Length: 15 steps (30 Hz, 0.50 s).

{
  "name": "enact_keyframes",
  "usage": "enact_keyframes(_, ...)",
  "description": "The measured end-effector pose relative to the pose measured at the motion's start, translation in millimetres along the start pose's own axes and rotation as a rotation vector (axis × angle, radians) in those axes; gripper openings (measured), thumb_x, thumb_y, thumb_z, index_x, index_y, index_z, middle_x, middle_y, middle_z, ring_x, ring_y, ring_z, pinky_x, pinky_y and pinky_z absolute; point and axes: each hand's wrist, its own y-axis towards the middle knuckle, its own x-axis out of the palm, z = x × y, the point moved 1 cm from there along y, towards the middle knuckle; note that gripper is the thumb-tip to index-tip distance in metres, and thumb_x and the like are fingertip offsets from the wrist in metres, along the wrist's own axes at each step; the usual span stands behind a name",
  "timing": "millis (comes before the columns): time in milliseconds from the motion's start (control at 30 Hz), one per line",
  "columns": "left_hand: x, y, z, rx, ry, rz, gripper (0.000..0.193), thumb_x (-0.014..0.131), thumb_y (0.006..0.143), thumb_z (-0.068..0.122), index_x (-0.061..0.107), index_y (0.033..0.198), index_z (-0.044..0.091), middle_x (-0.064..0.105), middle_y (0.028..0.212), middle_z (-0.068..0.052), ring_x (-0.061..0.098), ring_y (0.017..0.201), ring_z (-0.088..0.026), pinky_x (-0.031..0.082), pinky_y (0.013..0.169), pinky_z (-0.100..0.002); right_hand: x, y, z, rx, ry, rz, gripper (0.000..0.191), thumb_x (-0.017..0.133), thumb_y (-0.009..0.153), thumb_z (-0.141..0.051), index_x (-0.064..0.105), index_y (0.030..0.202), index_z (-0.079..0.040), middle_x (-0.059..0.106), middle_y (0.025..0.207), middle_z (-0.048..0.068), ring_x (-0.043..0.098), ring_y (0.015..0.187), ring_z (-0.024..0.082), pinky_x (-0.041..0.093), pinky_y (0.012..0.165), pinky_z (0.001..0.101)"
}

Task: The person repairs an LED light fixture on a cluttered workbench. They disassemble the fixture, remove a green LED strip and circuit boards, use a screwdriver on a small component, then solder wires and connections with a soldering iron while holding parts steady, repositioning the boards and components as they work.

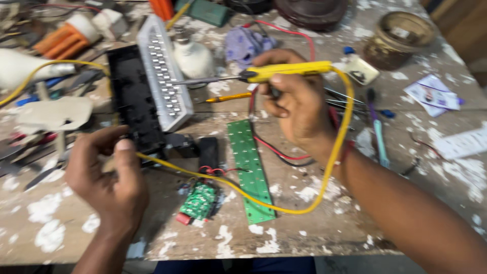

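Observation:
My right hand (294, 104) grips a yellow-handled soldering iron (284, 71), its metal tip (203, 80) pointing left toward a white LED panel (163, 71). A yellow cord (332, 157) loops from the iron down across the bench. My left hand (109, 175) holds the near end of a black plastic housing (133, 99) that lies beside the LED panel. Between my hands lie a long green circuit board (249, 167) and a small green circuit board (199, 201) with red and black wires (274, 149).
A paint-spattered wooden bench (314, 223) carries clutter: a white bulb (192, 56), orange-handled tools (63, 38), a pencil (228, 97), a brown bowl (401, 38), a toothbrush (378, 132), tweezers (345, 99), paper scraps (433, 94) at right. The bench's front edge is near me.

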Motion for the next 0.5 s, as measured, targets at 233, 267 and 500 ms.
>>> enact_keyframes(233,4,11,-6,-0.001,0.029,-0.172,0.013,0.067,0.092,0.011,0.070,0.102,0.003,0.066,0.096,-0.009,0.060,0.096,-0.024,0.044,0.090,-0.038,1,-8,-3,0.006,-0.031,0.071,0.028,0.058,0.100,-0.014,0.060,0.122,0.003,0.057,0.095,0.006,0.051,0.083,0.007,0.034,0.053,0.0213)
enact_keyframes(267,5,13,-5,0.032,0.057,-0.207,0.014,0.069,0.090,0.013,0.071,0.100,0.004,0.068,0.096,-0.009,0.061,0.098,-0.025,0.041,0.092,-0.040,2,-9,-3,0.006,-0.047,0.064,0.027,0.057,0.101,-0.014,0.060,0.122,0.003,0.056,0.094,0.006,0.051,0.084,0.007,0.033,0.053,0.0210)
enact_keyframes(500,13,17,5,0.129,0.046,-0.321,0.029,0.078,0.083,0.027,0.072,0.103,0.006,0.069,0.097,-0.008,0.060,0.103,-0.028,0.036,0.100,-0.045,7,-25,-11,-0.113,-0.165,0.103,0.022,0.054,0.109,-0.017,0.059,0.120,0.003,0.055,0.093,0.006,0.051,0.081,0.007,0.035,0.055,0.0219)
